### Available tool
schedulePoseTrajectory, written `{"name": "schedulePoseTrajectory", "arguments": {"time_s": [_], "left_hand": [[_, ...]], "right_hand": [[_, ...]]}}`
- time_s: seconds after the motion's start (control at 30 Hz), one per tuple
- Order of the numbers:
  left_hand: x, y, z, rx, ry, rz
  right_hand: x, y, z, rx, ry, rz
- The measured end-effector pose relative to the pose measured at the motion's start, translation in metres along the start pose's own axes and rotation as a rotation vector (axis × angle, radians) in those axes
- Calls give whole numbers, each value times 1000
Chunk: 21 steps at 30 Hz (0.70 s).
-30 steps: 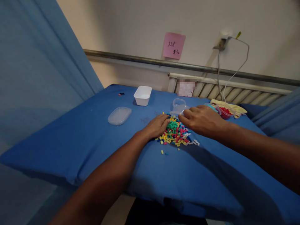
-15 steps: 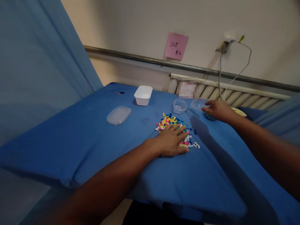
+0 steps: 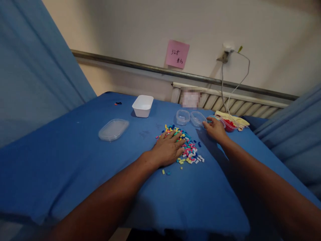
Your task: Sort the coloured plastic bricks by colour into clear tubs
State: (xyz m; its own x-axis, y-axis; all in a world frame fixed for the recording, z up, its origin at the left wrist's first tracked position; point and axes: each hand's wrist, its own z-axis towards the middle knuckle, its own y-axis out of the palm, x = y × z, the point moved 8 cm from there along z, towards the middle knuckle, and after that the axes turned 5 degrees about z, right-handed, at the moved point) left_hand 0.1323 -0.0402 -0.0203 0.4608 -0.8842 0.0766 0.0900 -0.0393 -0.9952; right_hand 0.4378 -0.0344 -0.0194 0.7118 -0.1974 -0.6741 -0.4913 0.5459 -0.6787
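Since the earlier frame, our right hand (image 3: pixel 214 129) has come nearer to us, and the clear plastic tub (image 3: pixel 198 119) that was by its fingers now stands closer to a second clear plastic tub (image 3: pixel 183 117). We keep our left hand (image 3: pixel 169 149) palm down on the pile of small multicoloured plastic pieces (image 3: pixel 190 147), fingers spread wide, so part of the heap is hidden. The pile sits on the blue cloth (image 3: pixel 140 157), nearer to us than both tubs. Our right fingers bend beside the first tub's rim; we cannot tell whether they grip anything. That hand partly covers a clear container of light-blue pieces (image 3: pixel 222 121). Both our forearms reach forward, cut off by the frame's edges.
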Motion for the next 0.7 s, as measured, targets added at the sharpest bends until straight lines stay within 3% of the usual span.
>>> {"name": "schedulePoseTrajectory", "arguments": {"time_s": [0.13, 0.23, 0.33, 0.47, 0.6, 0.7], "left_hand": [[10, 4, 2, -39, 2, -46], [30, 6, 0, -38, 96, -82], [47, -1, -6, 22, 192, -78], [59, -15, -15, 97, 348, -52], [41, -24, -16, 122, 327, -31], [17, -26, -15, 128, 280, -70]], "right_hand": [[36, -49, -6, 158, 107, -45], [61, -69, -10, 181, 206, -34], [78, -68, -8, 159, 299, 30], [88, -51, 0, 130, 444, 189], [90, -39, -2, 105, 545, 328], [89, -46, -17, 80, 550, 378]]}}
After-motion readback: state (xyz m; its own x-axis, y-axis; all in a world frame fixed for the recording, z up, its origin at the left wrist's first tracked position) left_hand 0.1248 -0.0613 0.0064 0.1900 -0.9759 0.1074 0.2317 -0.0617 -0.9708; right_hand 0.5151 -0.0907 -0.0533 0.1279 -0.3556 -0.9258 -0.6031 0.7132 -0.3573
